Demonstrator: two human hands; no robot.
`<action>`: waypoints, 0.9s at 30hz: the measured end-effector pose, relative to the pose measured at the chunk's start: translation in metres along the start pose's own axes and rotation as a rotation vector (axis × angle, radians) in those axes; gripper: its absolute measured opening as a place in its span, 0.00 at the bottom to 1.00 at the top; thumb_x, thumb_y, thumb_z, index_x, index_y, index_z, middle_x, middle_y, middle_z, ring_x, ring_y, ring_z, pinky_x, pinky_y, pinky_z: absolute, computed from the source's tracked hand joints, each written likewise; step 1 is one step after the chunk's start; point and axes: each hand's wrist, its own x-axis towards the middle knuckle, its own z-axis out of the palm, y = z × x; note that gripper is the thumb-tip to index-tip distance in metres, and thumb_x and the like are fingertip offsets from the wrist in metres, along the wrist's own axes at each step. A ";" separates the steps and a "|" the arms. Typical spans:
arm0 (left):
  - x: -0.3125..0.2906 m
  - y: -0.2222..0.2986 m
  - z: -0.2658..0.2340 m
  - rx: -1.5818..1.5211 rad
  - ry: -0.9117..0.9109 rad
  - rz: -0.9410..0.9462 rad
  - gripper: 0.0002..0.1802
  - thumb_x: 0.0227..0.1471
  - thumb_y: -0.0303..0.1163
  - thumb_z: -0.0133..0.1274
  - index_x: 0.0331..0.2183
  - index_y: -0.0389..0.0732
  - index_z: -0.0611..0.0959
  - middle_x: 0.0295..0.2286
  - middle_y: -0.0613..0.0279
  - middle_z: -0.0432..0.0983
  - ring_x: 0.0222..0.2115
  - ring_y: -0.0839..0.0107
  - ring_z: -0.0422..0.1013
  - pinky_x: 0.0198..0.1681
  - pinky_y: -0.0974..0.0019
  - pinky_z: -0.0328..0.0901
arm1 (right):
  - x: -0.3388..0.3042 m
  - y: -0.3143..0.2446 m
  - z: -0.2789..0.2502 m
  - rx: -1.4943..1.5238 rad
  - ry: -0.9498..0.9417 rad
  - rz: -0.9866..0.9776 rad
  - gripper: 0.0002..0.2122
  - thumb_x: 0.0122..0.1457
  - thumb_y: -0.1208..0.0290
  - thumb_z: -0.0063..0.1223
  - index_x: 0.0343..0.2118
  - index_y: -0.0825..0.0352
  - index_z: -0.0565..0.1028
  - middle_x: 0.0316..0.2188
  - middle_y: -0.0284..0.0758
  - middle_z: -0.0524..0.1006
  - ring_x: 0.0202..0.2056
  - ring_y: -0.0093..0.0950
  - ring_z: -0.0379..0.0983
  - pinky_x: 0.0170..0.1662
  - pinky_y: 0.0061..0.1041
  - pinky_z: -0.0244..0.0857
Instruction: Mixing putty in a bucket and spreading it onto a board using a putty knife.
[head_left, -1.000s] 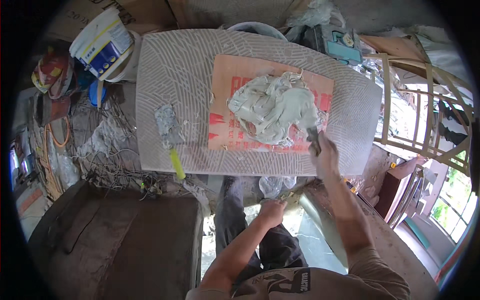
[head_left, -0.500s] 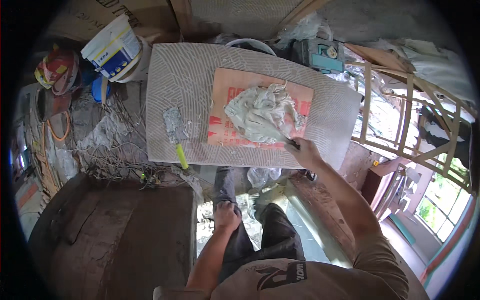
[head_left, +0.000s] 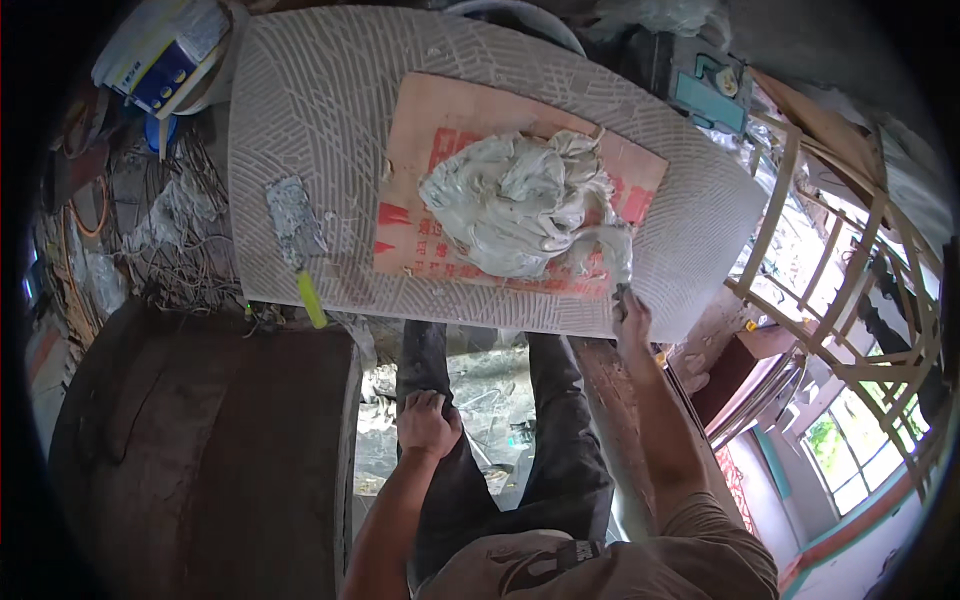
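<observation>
A large mound of wet, pale grey paste [head_left: 520,195] lies on a flat cardboard sheet [head_left: 410,110] with red print. My right hand [head_left: 631,322] is closed round the dark handle of a putty knife [head_left: 622,262]. Its paste-coated blade points away from me at the mound's right side, over the cardboard's near right corner. My left hand [head_left: 428,424] rests on my left knee with its fingers curled and no tool in it. Left of the cardboard lies a second, paste-smeared putty knife [head_left: 296,225] with a yellow-green handle.
The cardboard lies on a ridged grey slab [head_left: 310,90]. A white and blue bucket [head_left: 165,65] stands at the far left above tangled wires [head_left: 195,245]. A teal tool [head_left: 710,100] sits beyond the slab's right end, near a wooden frame [head_left: 790,190]. A dark brown panel [head_left: 200,450] is at near left.
My right hand has turned the putty knife more upright and drawn it off the mound, toward me and to the right. The view has shifted closer to the slab. My left hand stays on the knee.
</observation>
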 end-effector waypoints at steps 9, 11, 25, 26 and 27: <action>0.007 0.040 0.019 0.015 0.001 -0.038 0.18 0.49 0.42 0.58 0.38 0.41 0.85 0.43 0.57 0.80 0.50 0.55 0.71 0.56 0.51 0.64 | 0.081 -0.161 0.001 -0.635 -0.272 -0.268 0.15 0.67 0.60 0.53 0.33 0.69 0.81 0.19 0.25 0.69 0.21 0.14 0.59 0.23 0.20 0.51; 0.009 0.045 0.023 0.029 -0.039 -0.046 0.18 0.48 0.40 0.58 0.40 0.41 0.86 0.43 0.56 0.80 0.50 0.54 0.72 0.56 0.52 0.65 | 0.095 -0.185 0.006 -0.749 -0.410 -0.432 0.15 0.67 0.60 0.53 0.32 0.69 0.80 0.19 0.24 0.69 0.21 0.14 0.58 0.23 0.21 0.51; 0.008 0.063 0.020 0.119 -0.034 -0.123 0.17 0.50 0.44 0.55 0.35 0.42 0.85 0.42 0.59 0.81 0.50 0.58 0.72 0.55 0.51 0.62 | 0.000 -0.219 0.099 -0.785 -0.416 -0.841 0.12 0.66 0.62 0.53 0.36 0.64 0.83 0.20 0.38 0.75 0.22 0.25 0.73 0.27 0.30 0.65; 0.008 0.064 0.021 0.119 -0.042 -0.136 0.17 0.50 0.44 0.54 0.35 0.42 0.86 0.42 0.58 0.81 0.50 0.58 0.72 0.55 0.51 0.62 | -0.030 -0.223 0.097 -0.866 -0.417 -0.972 0.11 0.66 0.62 0.54 0.38 0.62 0.84 0.22 0.41 0.77 0.23 0.31 0.76 0.27 0.32 0.68; 0.006 0.065 0.019 0.124 -0.053 -0.153 0.17 0.51 0.44 0.54 0.34 0.42 0.86 0.42 0.58 0.81 0.49 0.58 0.72 0.55 0.51 0.63 | -0.052 -0.217 0.101 -0.902 -0.363 -1.156 0.11 0.65 0.62 0.56 0.41 0.62 0.83 0.24 0.41 0.78 0.24 0.35 0.77 0.26 0.34 0.69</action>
